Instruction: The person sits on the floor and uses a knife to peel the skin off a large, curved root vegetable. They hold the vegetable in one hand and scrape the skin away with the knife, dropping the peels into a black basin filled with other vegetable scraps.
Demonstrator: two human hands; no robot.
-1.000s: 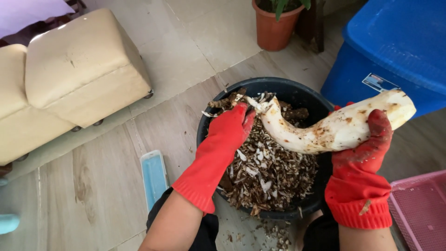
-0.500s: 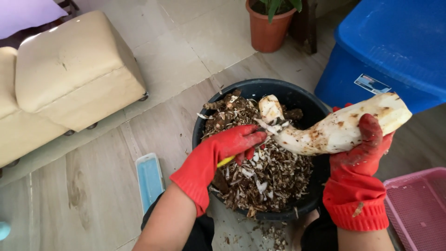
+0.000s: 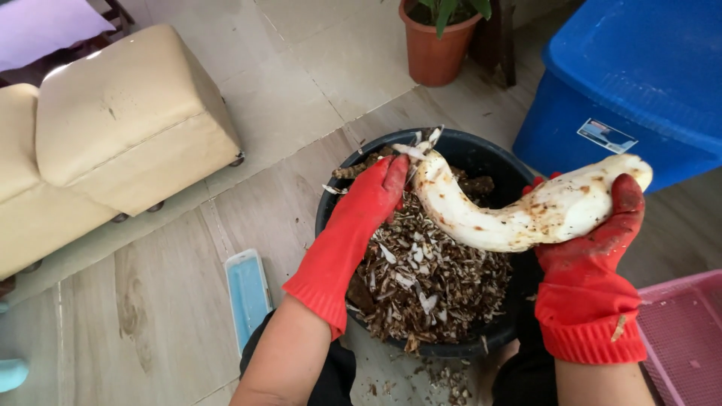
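Note:
Both my hands wear red rubber gloves. My right hand grips the thick end of a long, curved, pale peeled root held over a black bucket. My left hand is closed at the root's thin far end, where loose strips of peel stick out; a tool in it cannot be made out. The bucket is filled with brown and white peelings.
A blue plastic bin stands at the right, a pink crate at the lower right. A terracotta plant pot is behind the bucket. Cream cushioned stools sit at the left. A light blue flat object lies on the floor.
My left hand has moved from below the root up to its thin tip. The root has stayed in my right hand over the bucket.

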